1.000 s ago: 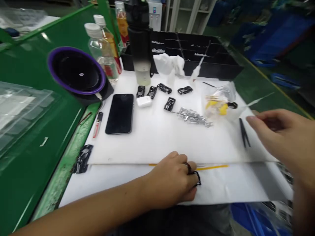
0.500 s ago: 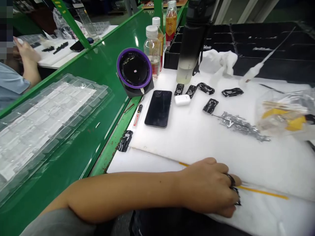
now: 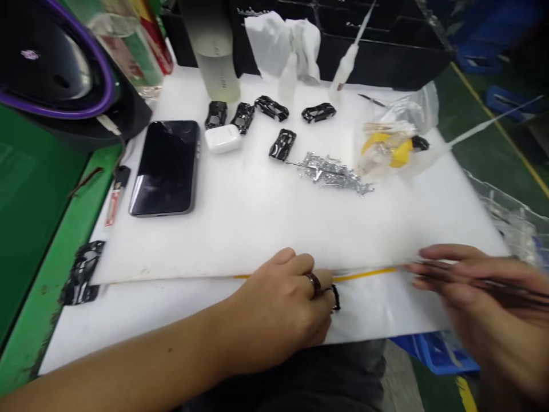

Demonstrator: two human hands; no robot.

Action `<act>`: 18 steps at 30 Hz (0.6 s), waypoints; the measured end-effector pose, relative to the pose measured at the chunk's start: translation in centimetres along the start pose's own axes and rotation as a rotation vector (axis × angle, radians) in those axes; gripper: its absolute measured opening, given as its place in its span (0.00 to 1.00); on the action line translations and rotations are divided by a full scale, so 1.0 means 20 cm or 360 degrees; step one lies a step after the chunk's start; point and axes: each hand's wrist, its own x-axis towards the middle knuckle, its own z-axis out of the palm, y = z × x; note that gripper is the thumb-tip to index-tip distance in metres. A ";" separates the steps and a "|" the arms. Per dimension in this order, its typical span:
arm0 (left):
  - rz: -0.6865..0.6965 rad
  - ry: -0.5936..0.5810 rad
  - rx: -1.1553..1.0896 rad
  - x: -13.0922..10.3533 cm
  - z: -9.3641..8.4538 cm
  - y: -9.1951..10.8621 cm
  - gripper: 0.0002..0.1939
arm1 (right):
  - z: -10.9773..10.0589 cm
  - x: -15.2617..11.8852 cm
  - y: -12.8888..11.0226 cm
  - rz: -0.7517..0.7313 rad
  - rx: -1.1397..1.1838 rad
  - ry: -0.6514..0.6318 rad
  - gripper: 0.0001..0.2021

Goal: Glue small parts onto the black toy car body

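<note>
Beside the left hand, closed on a small black plastic part, the right hand has returned gripping what looks like thin dark tweezers, ready for fitting.

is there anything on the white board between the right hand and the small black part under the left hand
Nothing visible. The left hand pins the small black part on the white board near its front edge. The right hand, motion-blurred and holding something thin and dark, is beside it, with only bare board and a yellow strip between.

Green workbench, white mat on top; green floor, yellow line at right.
</note>
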 end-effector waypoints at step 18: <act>-0.0017 0.0051 -0.0137 -0.01 0.01 0.01 0.07 | 0.35 -0.18 -0.04 -0.0028 -0.0319 -0.0291 0.05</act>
